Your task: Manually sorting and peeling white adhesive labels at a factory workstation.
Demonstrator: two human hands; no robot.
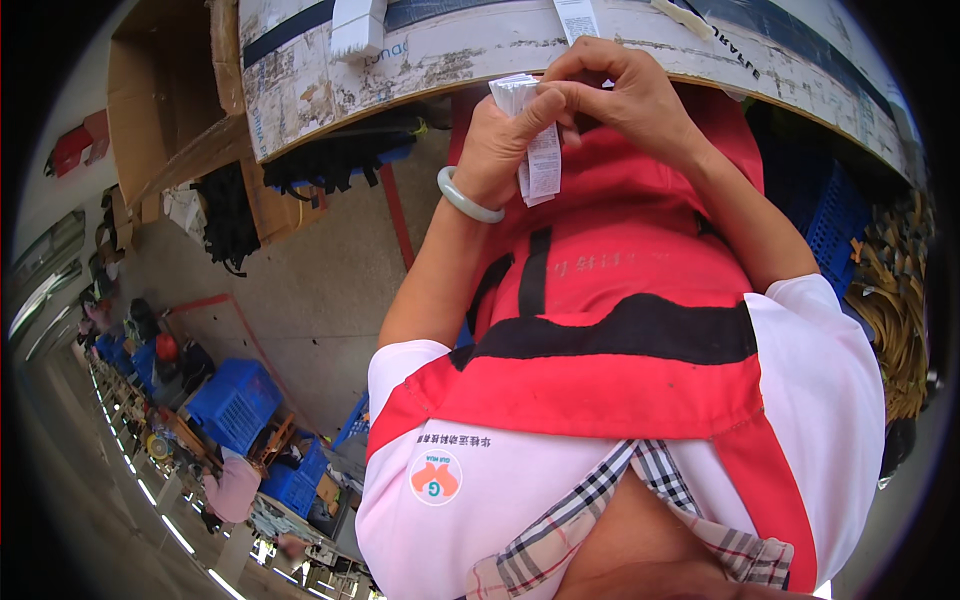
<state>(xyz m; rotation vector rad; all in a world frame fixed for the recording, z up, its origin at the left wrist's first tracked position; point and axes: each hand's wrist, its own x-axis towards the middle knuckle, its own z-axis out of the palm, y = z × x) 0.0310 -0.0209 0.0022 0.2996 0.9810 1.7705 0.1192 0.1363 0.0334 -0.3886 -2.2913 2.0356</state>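
A stack of white printed labels (pixel 541 172) is gripped in my left hand (pixel 492 150), the thumb laid across its face. The strips fan out a little at the top and hang down below the fingers. My right hand (pixel 630 100) meets the stack at its upper right edge, with thumb and forefinger pinched together beside my left thumb. Whether a single label is between those fingertips I cannot make out. A pale bangle (pixel 468 197) circles my left wrist. Both hands are just off the near edge of the worktable (pixel 300 110), above my red apron (pixel 620 270).
On the worktable lie a bundle of white strips (pixel 357 30) and a white printed label (pixel 578 18). An open cardboard box (pixel 150 100) stands at left. Blue crates (pixel 236 402) sit lower left, near a person in pink (pixel 232 488). Another blue crate (pixel 815 220) is at right.
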